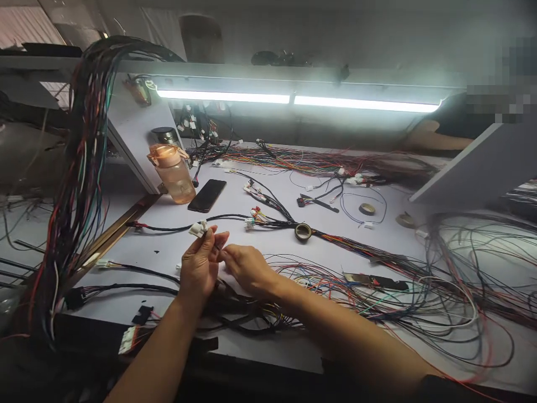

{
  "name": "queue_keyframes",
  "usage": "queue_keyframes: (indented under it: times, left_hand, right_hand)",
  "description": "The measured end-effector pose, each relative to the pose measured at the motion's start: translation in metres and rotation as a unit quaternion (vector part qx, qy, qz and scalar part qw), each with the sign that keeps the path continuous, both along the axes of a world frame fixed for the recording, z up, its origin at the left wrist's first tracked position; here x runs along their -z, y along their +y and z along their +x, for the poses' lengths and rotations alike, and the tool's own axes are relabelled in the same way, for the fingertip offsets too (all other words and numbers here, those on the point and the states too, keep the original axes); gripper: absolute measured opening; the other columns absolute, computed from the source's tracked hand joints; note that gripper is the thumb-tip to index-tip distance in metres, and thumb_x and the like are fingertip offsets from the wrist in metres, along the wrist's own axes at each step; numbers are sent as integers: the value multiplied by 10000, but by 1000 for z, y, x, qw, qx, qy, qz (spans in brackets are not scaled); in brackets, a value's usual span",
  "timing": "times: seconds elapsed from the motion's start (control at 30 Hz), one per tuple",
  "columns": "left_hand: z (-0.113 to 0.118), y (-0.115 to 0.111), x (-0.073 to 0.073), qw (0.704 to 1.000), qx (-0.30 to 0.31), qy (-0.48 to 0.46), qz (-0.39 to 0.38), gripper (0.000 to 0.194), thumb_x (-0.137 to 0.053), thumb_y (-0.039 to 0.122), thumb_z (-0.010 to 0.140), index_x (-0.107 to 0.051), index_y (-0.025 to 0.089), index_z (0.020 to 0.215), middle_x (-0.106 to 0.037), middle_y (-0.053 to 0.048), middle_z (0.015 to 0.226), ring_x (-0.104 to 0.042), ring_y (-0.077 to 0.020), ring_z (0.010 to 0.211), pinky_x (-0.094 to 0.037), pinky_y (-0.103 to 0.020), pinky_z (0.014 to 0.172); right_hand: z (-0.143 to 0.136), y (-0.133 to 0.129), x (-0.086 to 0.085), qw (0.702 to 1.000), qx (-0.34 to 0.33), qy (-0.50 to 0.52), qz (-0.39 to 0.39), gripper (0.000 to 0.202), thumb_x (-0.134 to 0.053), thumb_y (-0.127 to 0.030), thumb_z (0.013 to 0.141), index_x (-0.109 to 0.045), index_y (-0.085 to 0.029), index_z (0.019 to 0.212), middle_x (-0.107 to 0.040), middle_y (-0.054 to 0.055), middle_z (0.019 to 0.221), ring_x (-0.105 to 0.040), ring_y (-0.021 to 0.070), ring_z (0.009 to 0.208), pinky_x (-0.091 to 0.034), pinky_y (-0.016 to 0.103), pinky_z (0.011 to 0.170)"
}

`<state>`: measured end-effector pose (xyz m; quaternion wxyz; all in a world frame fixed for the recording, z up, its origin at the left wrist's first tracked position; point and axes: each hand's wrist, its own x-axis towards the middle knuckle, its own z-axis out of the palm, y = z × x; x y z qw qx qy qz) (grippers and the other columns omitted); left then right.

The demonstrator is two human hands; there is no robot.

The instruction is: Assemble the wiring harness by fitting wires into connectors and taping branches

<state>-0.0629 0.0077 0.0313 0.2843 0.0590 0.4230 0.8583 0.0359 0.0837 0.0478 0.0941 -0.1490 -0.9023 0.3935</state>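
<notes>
My left hand (200, 263) is closed around a white plug connector (198, 228), its thumb and fingers pinching just below the housing. Close beside it, my right hand (247, 267) pinches at the wire end behind that connector; exactly what lies between its fingertips is too small to make out. Under and past both hands runs a wire harness (235, 322) with black-wrapped branches. Just beyond them lies another harness, its taped branches (272, 224) ending in white, red and teal connectors, with a roll of tape (302, 232) resting on its trunk.
An orange water bottle (174, 173) and a black phone (207, 195) stand and lie at the back left. A utility knife (375, 281) rests among loose wires at right. Thick wire bundles (90, 140) hang over the left side. A person's arm (436, 137) shows behind, right.
</notes>
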Motion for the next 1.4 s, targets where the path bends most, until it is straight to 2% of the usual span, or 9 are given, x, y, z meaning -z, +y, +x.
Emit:
queue_keyframes:
  times: [0.1, 0.2, 0.3, 0.43, 0.53, 0.63, 0.73, 0.9, 1.4]
  left_hand:
    - [-8, 0, -4, 997, -41, -68, 23, 71, -637, 181, 848, -691, 136, 860, -677, -9, 639, -668, -123, 632, -573, -294, 726]
    - [-8, 1, -8, 988, -71, -129, 44, 148, -519, 156, 924, -661, 149, 881, -624, 28, 620, -600, -67, 538, -562, -243, 648]
    - [-3, 2, -7, 988, 0, -137, 65, 216, -450, 237, 964, -642, 148, 922, -530, 43, 563, -493, -48, 447, -514, -202, 533]
    - [-2, 2, -4, 988, 25, -137, 63, 294, -413, 250, 976, -577, 120, 769, -341, 72, 474, -285, -32, 355, -267, -144, 347]
    - [-9, 2, -2, 989, -33, -133, 60, 291, -421, 258, 973, -522, 144, 725, -329, 73, 478, -261, -37, 357, -228, -149, 348]
    - [-13, 2, -1, 988, -48, -134, 56, 283, -435, 278, 968, -509, 150, 727, -327, 76, 485, -255, -36, 360, -221, -145, 354]
    - [-12, 4, 2, 988, -47, -134, 58, 275, -444, 281, 964, -506, 149, 730, -328, 77, 493, -254, -34, 365, -218, -142, 360]
    - [-9, 6, 7, 989, -31, -129, 58, 247, -479, 288, 947, -516, 146, 749, -348, 71, 513, -265, -37, 377, -226, -146, 366]
    - [-7, 7, 7, 990, -16, -129, 62, 251, -432, 254, 962, -518, 149, 751, -383, 52, 532, -278, -42, 389, -235, -148, 379]
  right_hand:
    - [19, 2, 18, 997, 12, -40, 64, 293, -375, -329, 974, -635, -206, 925, -679, 27, 847, -579, 136, 734, -352, 229, 638]
    - [36, 7, 34, 991, 27, -59, 117, 310, -349, -316, 982, -635, -203, 954, -685, 40, 874, -590, 142, 748, -361, 236, 657]
    - [45, 11, 41, 992, 28, -55, 109, 321, -331, -299, 986, -635, -201, 957, -687, 35, 869, -594, 134, 751, -377, 231, 680]
    - [44, 30, 31, 994, 11, -33, 106, 339, -357, -356, 979, -652, -203, 911, -686, 35, 846, -588, 139, 751, -390, 238, 675]
    - [35, 61, 19, 978, 94, 42, 179, 258, -445, -339, 945, -641, -198, 1036, -676, 79, 1034, -578, 190, 933, -405, 298, 803]
    - [20, 93, 17, 949, 146, 5, 281, 260, -618, -298, 833, -627, -188, 1068, -655, 110, 1050, -547, 241, 954, -385, 350, 810]
    - [8, 114, 23, 961, 165, -32, 218, 196, -685, -310, 761, -655, -198, 919, -657, 69, 903, -540, 211, 826, -366, 318, 730]
    - [6, 131, 28, 977, 188, -17, 95, 231, -549, -392, 849, -649, -187, 814, -608, 7, 714, -481, 135, 653, -337, 265, 638]
    - [0, 143, 31, 978, 203, 0, -47, 310, -472, -474, 846, -554, -177, 811, -589, 11, 691, -415, 106, 567, -318, 255, 570]
